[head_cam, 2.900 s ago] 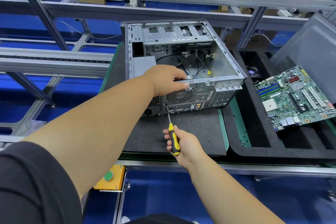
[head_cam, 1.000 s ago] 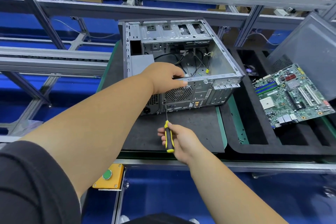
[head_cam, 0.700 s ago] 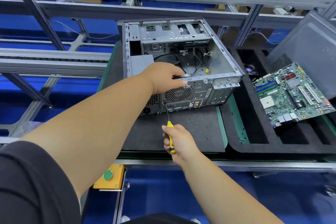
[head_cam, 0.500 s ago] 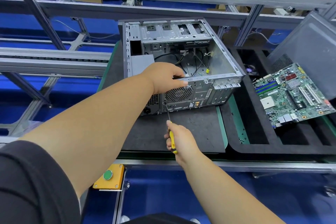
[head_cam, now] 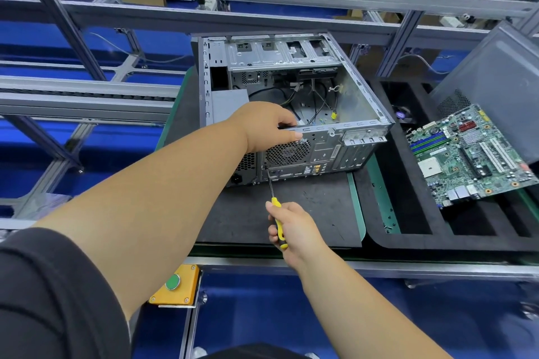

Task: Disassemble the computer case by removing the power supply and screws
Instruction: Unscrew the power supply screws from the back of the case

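An open grey computer case (head_cam: 361, 102) lies on its side on a black mat (head_cam: 320, 213), its rear panel facing me. The grey power supply (head_cam: 229, 103) sits in the case's near left corner, partly hidden by my arm. My left hand (head_cam: 265, 125) grips the top edge of the rear panel above the fan grille (head_cam: 287, 151). My right hand (head_cam: 293, 227) holds a yellow and black screwdriver (head_cam: 275, 207). Its tip touches the rear panel at the lower left of the grille.
A green motherboard (head_cam: 466, 154) lies in a black foam tray (head_cam: 408, 239) on the right, with a grey side panel (head_cam: 501, 81) leaning behind it. An orange box with a green button (head_cam: 175, 285) hangs below the table's front rail. Aluminium frame rails run left and behind.
My right hand has turned the screwdriver in place, hiding more of its handle, and the tip stays on the rear panel. My left hand has kept its hold on the case.
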`<state>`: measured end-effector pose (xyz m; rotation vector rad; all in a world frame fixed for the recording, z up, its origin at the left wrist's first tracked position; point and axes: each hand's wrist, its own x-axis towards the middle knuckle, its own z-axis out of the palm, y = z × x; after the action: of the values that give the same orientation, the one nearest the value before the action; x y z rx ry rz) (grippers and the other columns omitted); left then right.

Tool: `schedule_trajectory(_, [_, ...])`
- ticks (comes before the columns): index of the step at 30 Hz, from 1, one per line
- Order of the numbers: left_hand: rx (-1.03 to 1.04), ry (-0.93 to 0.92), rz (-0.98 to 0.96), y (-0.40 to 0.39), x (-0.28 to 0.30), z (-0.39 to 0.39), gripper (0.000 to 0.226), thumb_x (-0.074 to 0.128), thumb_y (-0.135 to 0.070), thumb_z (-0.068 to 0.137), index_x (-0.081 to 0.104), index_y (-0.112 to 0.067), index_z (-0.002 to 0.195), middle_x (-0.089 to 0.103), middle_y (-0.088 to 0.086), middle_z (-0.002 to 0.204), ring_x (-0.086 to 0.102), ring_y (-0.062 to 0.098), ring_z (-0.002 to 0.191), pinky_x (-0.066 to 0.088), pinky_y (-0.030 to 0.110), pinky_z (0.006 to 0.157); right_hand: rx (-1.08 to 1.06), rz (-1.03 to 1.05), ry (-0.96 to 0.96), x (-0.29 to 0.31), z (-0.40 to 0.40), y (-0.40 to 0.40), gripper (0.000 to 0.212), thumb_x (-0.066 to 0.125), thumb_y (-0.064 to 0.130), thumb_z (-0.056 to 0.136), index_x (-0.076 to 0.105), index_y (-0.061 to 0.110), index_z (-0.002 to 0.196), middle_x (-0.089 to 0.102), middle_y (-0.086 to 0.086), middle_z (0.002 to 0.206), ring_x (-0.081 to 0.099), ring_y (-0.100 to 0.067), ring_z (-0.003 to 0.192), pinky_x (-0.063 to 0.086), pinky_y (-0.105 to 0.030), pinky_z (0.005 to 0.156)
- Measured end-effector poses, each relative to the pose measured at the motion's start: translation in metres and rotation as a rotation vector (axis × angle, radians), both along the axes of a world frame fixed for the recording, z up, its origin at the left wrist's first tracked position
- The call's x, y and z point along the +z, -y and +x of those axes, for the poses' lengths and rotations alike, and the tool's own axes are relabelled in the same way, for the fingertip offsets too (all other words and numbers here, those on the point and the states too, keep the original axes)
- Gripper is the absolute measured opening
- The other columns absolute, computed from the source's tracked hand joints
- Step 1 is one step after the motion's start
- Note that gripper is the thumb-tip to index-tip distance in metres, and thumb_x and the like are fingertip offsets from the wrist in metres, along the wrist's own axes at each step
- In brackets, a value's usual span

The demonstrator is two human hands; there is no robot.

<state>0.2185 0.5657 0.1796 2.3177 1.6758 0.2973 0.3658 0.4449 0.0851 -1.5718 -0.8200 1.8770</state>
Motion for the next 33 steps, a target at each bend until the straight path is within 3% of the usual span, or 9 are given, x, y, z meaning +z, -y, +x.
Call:
schedule_trajectory(4, [-0.002,0.000,0.005,0.000,0.000,0.000,0.027,0.051,-0.055,0.092,0.066,-0.035,0.101,0.064,-0.012,0.097,0.056,0.013,0.090,0.046,0.032,0.079,0.058,0.053,0.117,0.001,-0.001,-0.004,0.022,0.066,0.031,0.093,0.059,0.010,0.093,0.056,-0.003,0.072,0.047,-0.010,0.055,0.041,-0.024,0.050])
schedule_trajectory(10, [-0.006,0.000,0.004,0.000,0.000,-0.001,0.025,0.050,-0.055,0.092,0.065,-0.035,0.098,0.064,-0.012,0.096,0.056,0.013,0.089,0.046,0.031,0.077,-0.013,-0.143,-0.127,0.008,0.004,-0.003,0.045,0.044,0.035,0.105,0.071,0.001,0.093,0.065,-0.006,0.068,0.052,-0.010,0.051,0.043,-0.022,0.049])
schedule_trajectory(16, [-0.003,0.012,0.010,-0.001,-0.002,-0.001,0.021,0.051,-0.055,0.091,0.063,-0.038,0.095,0.064,-0.013,0.095,0.055,0.012,0.087,0.040,0.028,0.073,-0.030,-0.158,-0.084,0.008,0.003,-0.006,0.034,0.051,0.034,0.102,0.069,0.007,0.092,0.064,-0.002,0.067,0.052,-0.011,0.046,0.043,-0.022,0.046])
schedule_trajectory(23, [0.005,0.018,0.022,-0.002,-0.003,-0.001,0.028,0.052,-0.054,0.091,0.068,-0.034,0.105,0.063,-0.014,0.095,0.054,0.010,0.087,0.036,0.027,0.072,-0.008,0.012,-0.022,-0.005,0.001,-0.004,0.019,0.065,0.028,0.094,0.059,0.010,0.098,0.058,-0.004,0.078,0.052,-0.007,0.050,0.044,-0.022,0.048])
schedule_trajectory(33, [0.005,0.009,0.014,-0.002,-0.002,-0.001,0.031,0.051,-0.054,0.092,0.068,-0.033,0.106,0.066,-0.012,0.099,0.057,0.013,0.090,0.044,0.030,0.077,0.096,0.123,0.180,-0.011,0.007,-0.001,0.019,0.059,0.032,0.096,0.055,0.014,0.098,0.059,-0.003,0.074,0.048,-0.009,0.050,0.039,-0.017,0.041])
